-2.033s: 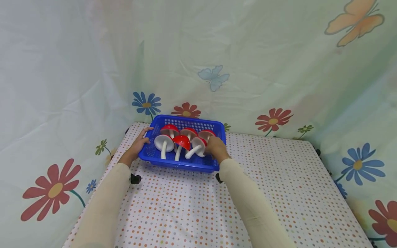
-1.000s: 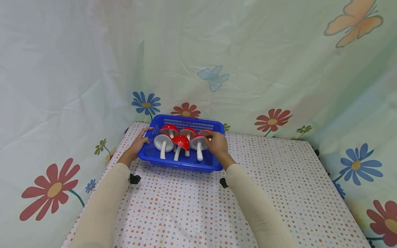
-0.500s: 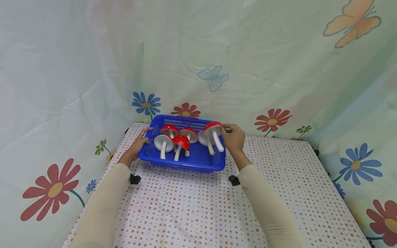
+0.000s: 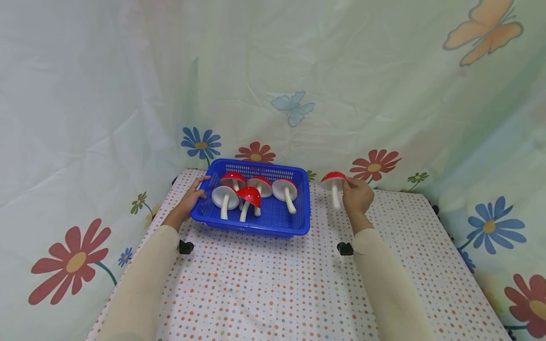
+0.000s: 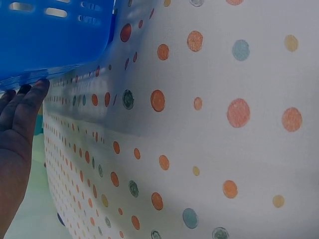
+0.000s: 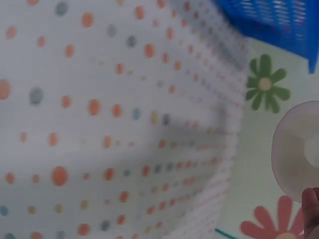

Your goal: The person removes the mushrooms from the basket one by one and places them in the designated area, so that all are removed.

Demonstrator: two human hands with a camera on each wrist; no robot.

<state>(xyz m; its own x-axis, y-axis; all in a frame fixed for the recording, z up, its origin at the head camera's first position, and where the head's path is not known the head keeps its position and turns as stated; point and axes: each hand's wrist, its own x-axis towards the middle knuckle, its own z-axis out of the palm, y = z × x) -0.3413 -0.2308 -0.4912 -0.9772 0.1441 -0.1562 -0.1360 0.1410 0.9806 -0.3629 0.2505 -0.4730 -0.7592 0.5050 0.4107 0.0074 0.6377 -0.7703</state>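
My right hand point(image 4: 358, 195) pinches the edge of a red-capped toy mushroom point(image 4: 335, 193), right of the blue basket point(image 4: 256, 228). Its white stem hangs downward. Only the pale underside of this mushroom point(image 6: 289, 149) and some fingertips show in the right wrist view. My left hand point(image 4: 187, 201) rests at the basket's left side, fingers fairly straight against it; the left wrist view shows the fingers point(image 5: 30, 107) touching the outer wall of the basket point(image 5: 50, 45). Inside the basket lie several more mushrooms, among them a tilted one point(image 4: 249, 195) and one at the right point(image 4: 285, 190).
A dotted cloth covers the table point(image 4: 264, 284), which reaches back to a hanging curtain point(image 4: 341, 94) printed with flowers and butterflies. The basket stands near the table's back left. A black band piece point(image 4: 344, 248) shows below the right wrist.
My right hand has lifted one mushroom from the basket's right end and carried it rightward past the rim. The left hand and the basket stay put.
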